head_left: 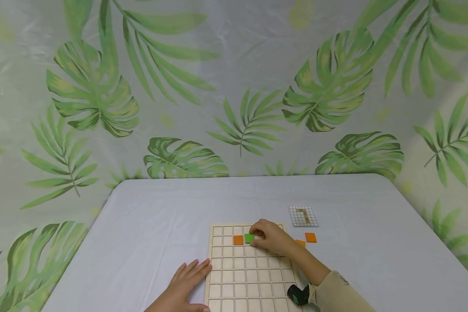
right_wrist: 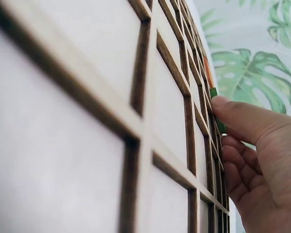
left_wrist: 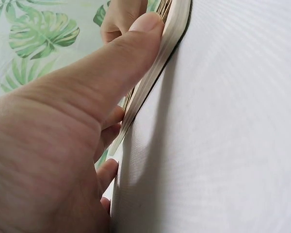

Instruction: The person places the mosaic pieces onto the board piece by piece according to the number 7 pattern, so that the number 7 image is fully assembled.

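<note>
A wooden grid board (head_left: 228, 276) lies on the white table in the head view. My right hand (head_left: 272, 237) pinches a green square tile (head_left: 249, 238) between thumb and fingers, over a cell near the far edge. Just left of that, an orange tile (head_left: 238, 240) sits in its own cell. In the right wrist view the thumb presses on the green tile (right_wrist: 214, 93), whose lower part is partly hidden. My left hand (head_left: 183, 286) rests by the board's left side, fingers extended; its thumb (left_wrist: 131, 53) touches the board's edge in the left wrist view.
Two loose orange tiles lie right of the board: one fully visible (head_left: 310, 237), another (head_left: 300, 243) partly hidden by the right forearm. Behind them is a small card (head_left: 303, 216) printed with a coloured grid pattern. A leaf-patterned curtain (head_left: 242, 86) hangs behind the table (head_left: 160, 208).
</note>
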Tool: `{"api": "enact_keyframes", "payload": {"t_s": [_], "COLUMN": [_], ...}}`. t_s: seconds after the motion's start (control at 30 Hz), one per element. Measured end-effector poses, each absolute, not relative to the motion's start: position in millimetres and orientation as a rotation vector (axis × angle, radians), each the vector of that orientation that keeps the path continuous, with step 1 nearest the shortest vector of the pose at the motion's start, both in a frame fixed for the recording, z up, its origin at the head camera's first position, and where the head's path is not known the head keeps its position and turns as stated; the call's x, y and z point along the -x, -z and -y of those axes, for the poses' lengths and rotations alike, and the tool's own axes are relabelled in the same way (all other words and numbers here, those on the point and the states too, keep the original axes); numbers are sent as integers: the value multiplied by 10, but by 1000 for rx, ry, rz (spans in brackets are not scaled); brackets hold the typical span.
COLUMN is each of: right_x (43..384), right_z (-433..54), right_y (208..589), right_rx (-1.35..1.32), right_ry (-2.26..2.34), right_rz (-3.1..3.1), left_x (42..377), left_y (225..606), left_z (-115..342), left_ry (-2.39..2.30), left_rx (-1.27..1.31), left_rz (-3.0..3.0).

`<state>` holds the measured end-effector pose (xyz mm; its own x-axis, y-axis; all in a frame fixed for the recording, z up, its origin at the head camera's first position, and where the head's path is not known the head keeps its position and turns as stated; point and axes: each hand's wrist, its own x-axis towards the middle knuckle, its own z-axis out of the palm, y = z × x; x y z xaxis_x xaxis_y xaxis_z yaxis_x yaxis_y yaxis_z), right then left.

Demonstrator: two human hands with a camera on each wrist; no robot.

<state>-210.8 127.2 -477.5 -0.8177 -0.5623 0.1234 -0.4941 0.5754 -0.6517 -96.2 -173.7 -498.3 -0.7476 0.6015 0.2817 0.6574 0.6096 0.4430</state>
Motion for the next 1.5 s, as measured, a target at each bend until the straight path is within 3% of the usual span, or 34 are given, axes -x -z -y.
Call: {"api": "enact_keyframes", "payload": {"t_s": [0.47,0.7,1.07,1.5], "right_x": [2100,2030,1876,1792], "right_z": [-1279,-1356,-1979,-2669], "right_y": [4761,4576,4429,4759], "right_rx": [962,907,759,498], "right_ry": [1033,1168,1283,1189], "right_rz": [-2688,-2640,-2785,-2929], "left_x": [964,966,972,983], "left_y": [4998,4991,5005,5027], "left_z": [1747,1748,1748,1755], "left_ry": [835,815,796,769], "left_rx": [1079,1098,1090,1094], "left_rz": [2717,2691,2694,2700]}}
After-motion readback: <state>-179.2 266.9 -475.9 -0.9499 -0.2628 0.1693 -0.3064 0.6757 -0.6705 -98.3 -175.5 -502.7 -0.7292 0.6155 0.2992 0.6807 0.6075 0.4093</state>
